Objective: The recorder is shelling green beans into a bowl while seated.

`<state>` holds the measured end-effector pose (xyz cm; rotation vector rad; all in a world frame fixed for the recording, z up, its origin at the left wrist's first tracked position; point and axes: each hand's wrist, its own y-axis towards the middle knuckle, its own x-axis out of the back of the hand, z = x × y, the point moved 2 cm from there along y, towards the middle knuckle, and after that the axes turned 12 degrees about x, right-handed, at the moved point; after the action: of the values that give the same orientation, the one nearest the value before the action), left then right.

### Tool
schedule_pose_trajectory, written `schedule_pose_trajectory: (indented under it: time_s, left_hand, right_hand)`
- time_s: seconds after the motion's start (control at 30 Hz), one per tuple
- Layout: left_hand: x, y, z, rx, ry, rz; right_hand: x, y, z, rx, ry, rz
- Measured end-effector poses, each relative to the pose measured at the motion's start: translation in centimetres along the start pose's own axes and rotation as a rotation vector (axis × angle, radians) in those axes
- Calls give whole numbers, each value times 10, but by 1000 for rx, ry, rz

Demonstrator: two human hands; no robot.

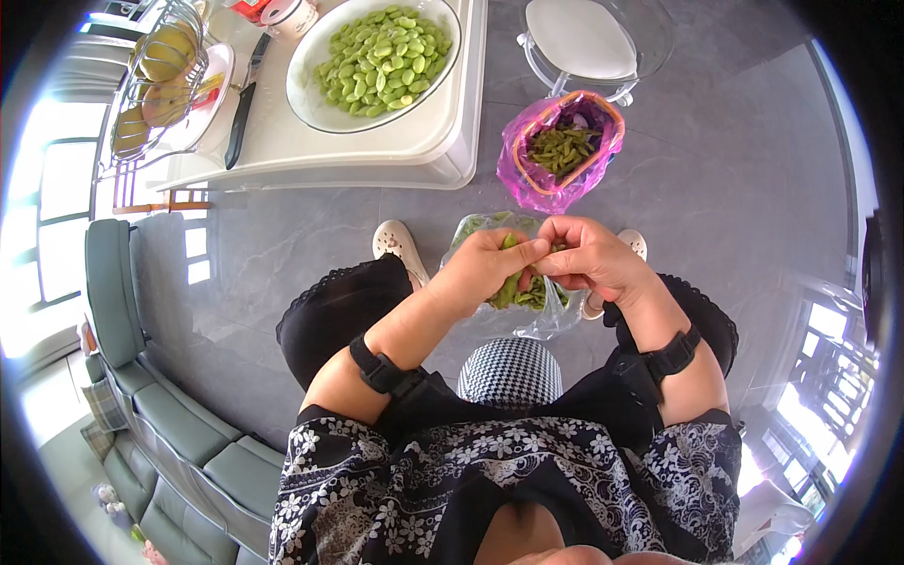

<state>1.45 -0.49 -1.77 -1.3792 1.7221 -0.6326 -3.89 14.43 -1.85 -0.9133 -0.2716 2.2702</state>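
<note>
My left hand (pixel 498 265) is closed around several green bean pods (pixel 507 282), and its thumb meets the fingertips of my right hand (pixel 590 258). What the right fingertips pinch is too small and hidden to tell. Beneath both hands, a clear plastic bag (pixel 551 318) with more pods lies between my feet. A white enamel-like bowl (pixel 304 92) of shelled green beans (pixel 385 60) rests on the table at the upper middle. Past my right hand, a bin lined with a pink plastic bag (pixel 512 169) contains green pods or empty shells (pixel 563 150).
The pale table (pixel 395 159) also bears a black-handled knife (pixel 240 127), a wire basket (pixel 152 134) of fruit and a lidded container (pixel 289 18). A wheeled clear stool (pixel 583 39) stands behind the bin. A green sofa (pixel 180 417) is at the lower left.
</note>
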Motion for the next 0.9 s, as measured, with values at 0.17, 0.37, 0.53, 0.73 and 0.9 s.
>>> schedule_pose_trajectory:
  time_s: [0.17,0.37,0.53,0.73,0.9]
  left_hand:
    - [-3,-2,-1,-64,105,-59]
    - [-5,-5,-5,-55,300,-137]
    - [-3,5,-1,64,115,-37]
    - [7,6,0,5,149,-61]
    - [20,6,-3,-63,175,-66]
  right_hand:
    - [-1,4,-4,-32,-3,-16]
    - [3,6,-13,-33,12,-71]
    - [12,8,-22,-55,144,-128]
    - [17,13,-26,-56,94,-174]
    - [18,13,-19,-65,29,-162]
